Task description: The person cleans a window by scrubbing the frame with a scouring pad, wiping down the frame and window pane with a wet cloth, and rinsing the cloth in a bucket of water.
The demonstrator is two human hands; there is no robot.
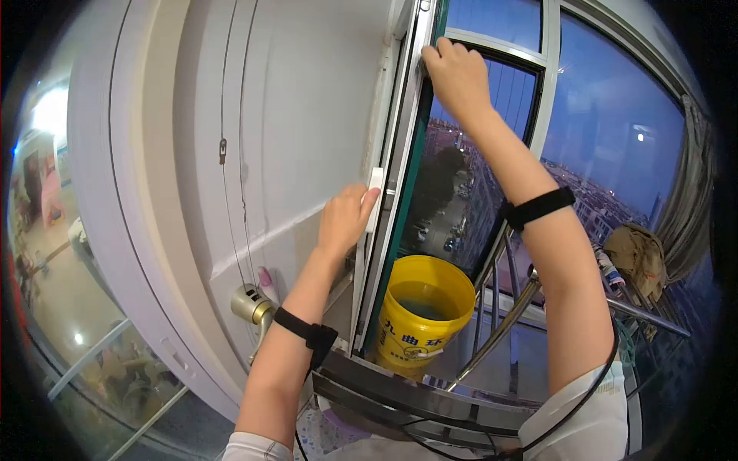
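A narrow window sash [407, 154] stands swung inward, seen nearly edge-on. My left hand [346, 219] is wrapped round the white window handle [375, 192] on the sash's side. Higher up, my right hand [457, 73] has its fingers curled at the upper part of the sash edge; what they hold, if anything, is hidden. Below and between my arms, a yellow bucket [392, 353] with dark lettering stands beside the sash, with liquid visible inside.
Metal rails [500, 330] run beside the bucket. A brown cloth [634, 253] and a grey curtain [688, 200] hang at the right. A brass-coloured crank [252, 306] sits on the wall at lower left, below thin cables. Black cables cross near my right arm.
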